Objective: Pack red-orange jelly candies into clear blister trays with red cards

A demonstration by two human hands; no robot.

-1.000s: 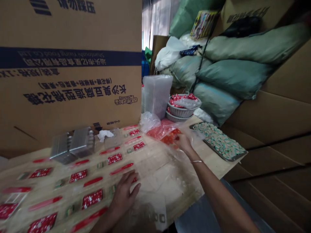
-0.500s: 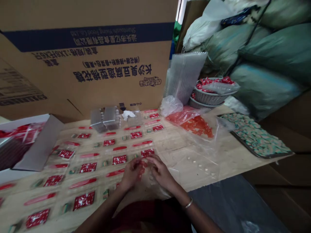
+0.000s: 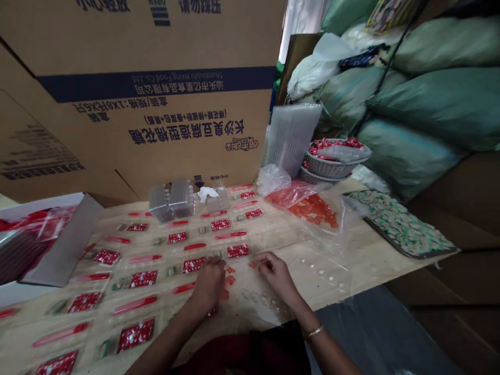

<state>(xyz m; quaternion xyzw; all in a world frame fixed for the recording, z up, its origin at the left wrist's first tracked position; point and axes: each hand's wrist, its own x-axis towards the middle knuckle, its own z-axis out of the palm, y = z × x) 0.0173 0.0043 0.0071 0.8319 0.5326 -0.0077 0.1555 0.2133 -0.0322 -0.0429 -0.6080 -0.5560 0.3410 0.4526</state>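
Observation:
My left hand [image 3: 209, 284] rests on a transparent plastic sheet [image 3: 273, 271] on the wooden table, its fingers pointing towards several small red pieces [image 3: 230, 280]. My right hand [image 3: 275, 273] lies just to the right, its fingertips at one more red piece [image 3: 252, 264]. Nothing shows held in my left hand. Rows of red printed sachets [image 3: 194, 264], long red strips [image 3: 183, 288] and tiny green sachets [image 3: 172, 271] spread left of my hands. A plastic bag of orange-red pieces [image 3: 313, 211] lies farther forward.
A metal tray of green-and-white pieces [image 3: 400, 224] sits at the table's right. Beyond stand stacked transparent trays [image 3: 291, 138], a white basket of red packets [image 3: 328, 165] and a cardboard box wall [image 3: 156, 130]. Large green sacks [image 3: 429, 109] fill the back right.
My hands, together over the red pieces half a second ago, have moved apart. Several small red pieces now lie on the sheet between them. A second ago my right hand was at the orange-red bag.

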